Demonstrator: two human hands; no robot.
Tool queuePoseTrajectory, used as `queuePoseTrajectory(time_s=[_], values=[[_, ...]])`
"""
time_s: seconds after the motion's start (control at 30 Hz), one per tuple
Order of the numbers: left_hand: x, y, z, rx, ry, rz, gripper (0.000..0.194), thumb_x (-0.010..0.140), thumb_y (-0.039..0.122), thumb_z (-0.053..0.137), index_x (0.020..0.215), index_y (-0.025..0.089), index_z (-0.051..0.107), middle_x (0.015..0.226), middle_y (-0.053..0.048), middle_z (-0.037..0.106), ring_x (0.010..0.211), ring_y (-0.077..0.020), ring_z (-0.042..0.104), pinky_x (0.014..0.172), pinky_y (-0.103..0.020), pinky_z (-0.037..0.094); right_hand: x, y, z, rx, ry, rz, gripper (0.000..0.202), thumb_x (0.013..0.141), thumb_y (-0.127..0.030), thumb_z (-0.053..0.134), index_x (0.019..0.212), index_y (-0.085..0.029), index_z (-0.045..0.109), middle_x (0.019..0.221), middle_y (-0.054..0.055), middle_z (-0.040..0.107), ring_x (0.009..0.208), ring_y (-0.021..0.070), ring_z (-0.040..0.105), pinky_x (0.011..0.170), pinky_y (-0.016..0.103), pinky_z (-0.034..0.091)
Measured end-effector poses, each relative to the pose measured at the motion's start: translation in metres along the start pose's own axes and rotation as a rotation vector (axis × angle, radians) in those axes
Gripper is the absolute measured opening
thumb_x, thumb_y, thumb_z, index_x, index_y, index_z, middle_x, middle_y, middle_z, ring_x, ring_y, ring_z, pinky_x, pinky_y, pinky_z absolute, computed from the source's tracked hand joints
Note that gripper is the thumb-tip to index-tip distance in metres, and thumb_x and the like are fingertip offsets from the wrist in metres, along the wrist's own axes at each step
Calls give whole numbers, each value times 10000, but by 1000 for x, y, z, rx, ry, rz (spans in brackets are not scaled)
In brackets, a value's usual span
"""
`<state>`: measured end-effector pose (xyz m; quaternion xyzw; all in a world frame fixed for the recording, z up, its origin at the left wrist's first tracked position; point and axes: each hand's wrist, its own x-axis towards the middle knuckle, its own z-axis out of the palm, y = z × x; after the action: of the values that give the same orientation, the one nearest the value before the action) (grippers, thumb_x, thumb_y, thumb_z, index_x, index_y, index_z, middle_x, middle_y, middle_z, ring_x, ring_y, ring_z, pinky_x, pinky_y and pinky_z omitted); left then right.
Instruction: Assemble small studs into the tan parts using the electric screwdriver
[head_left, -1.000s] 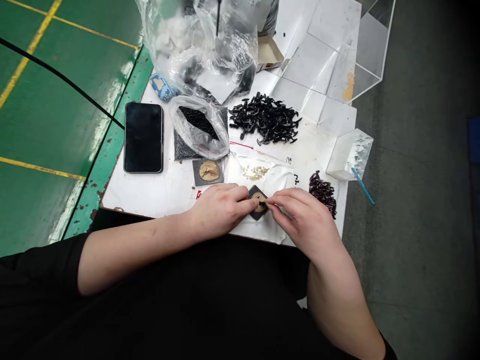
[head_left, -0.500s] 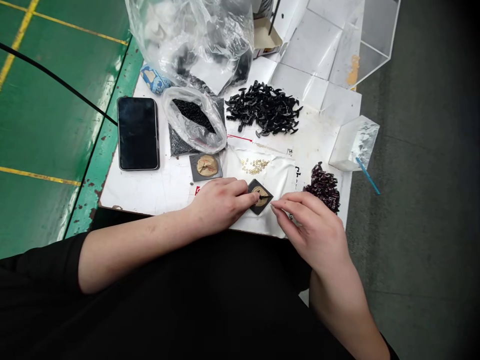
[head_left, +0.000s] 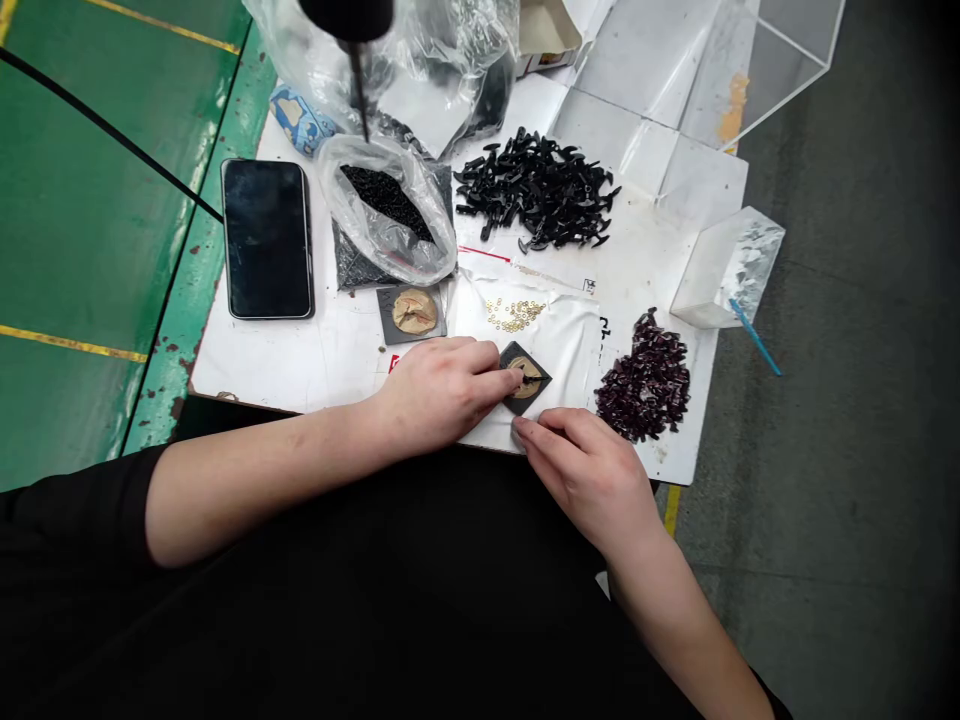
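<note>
Pressing with the left hand (head_left: 450,395), index fingertip forward on a thin black piece (head_left: 537,379) over the tan disc (head_left: 531,391) of a dark block (head_left: 520,405), probably to stop the small part sliding. Narrow at the fingertips of the right hand (head_left: 581,462), palm at five o'clock from that block, tips just off its six-o'clock corner. Cannot make out anything pinched there, nor any closing of the mostly hidden left thumb.

With the block as clock centre, largest first: beneath everything, a white worktop (head_left: 330,350). Towards eleven, a crumpled clear plastic bag (head_left: 450,70), seemingly pushed back to free the near edge. At one, clear plastic panels (head_left: 615,105). Under the block, a white sheet (head_left: 566,350), perhaps chosen as a pale, soft ground for tiny parts. Between ten and eleven, an open bag (head_left: 437,265) of black granules (head_left: 390,208), mouth spread wide, likely for easy access. Farther out at ten, a smartphone (head_left: 268,240), lying flat. At twelve, a heap of black plastic pieces (head_left: 536,190); at three, a heap of dark purple pieces (head_left: 645,385), near the right hand, presumably for short reaches. At two, a translucent box (head_left: 697,280). Nearer at ten, a second block (head_left: 390,325). Smallest, just past twelve, gold rings (head_left: 516,316), scattered thinly, perhaps for easy singling out.
</note>
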<state>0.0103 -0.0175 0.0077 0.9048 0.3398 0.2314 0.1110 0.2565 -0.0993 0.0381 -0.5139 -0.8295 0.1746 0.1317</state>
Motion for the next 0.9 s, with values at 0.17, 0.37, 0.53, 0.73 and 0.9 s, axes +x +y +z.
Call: queuePoseTrajectory(time_s=[0.17, 0.37, 0.53, 0.73, 0.9], values=[[1, 0, 2, -2, 22, -8, 263, 1158, 326, 572, 1197, 245, 819, 912, -31, 698, 771, -165, 636, 673, -326, 472, -7, 7, 0, 59, 67, 5, 227, 1070, -185, 681, 1233, -292, 797, 1077, 69, 799, 953, 222, 750, 879, 380, 642], [1, -1, 2, -13, 12, -11, 295, 1168, 347, 548, 1210, 245, 821, 920, -39, 704, 778, -165, 645, 696, -320, 485, -4, 4, -3, 106, 47, 71, 171, 1081, -208, 683, 1206, -283, 773, 1105, 64, 796, 1005, 226, 764, 930, 391, 649], [1, 0, 1, -21, 4, -16, 290, 1161, 338, 558, 1205, 244, 829, 928, -39, 710, 778, -163, 642, 693, -306, 476, -1, 2, -7, 38, -6, 101, 127, 1087, -256, 690, 1178, -251, 777, 1086, 74, 779, 1019, 239, 742, 950, 413, 632], [0, 0, 2, -29, 19, -12, 274, 1157, 332, 576, 1199, 239, 830, 926, -36, 702, 797, -169, 646, 696, -318, 469, 3, -1, -11, -70, -9, 47, 116, 1088, -238, 677, 1132, -234, 784, 1066, 66, 786, 984, 239, 722, 912, 405, 607], [1, -1, 4, -44, 48, -3, 262, 1144, 336, 594, 1164, 236, 835, 907, -30, 696, 775, -173, 640, 670, -326, 460, 6, -2, -13, -148, 8, -17, 99, 1076, -213, 694, 1107, -198, 787, 1039, 59, 791, 938, 236, 722, 874, 405, 599]])
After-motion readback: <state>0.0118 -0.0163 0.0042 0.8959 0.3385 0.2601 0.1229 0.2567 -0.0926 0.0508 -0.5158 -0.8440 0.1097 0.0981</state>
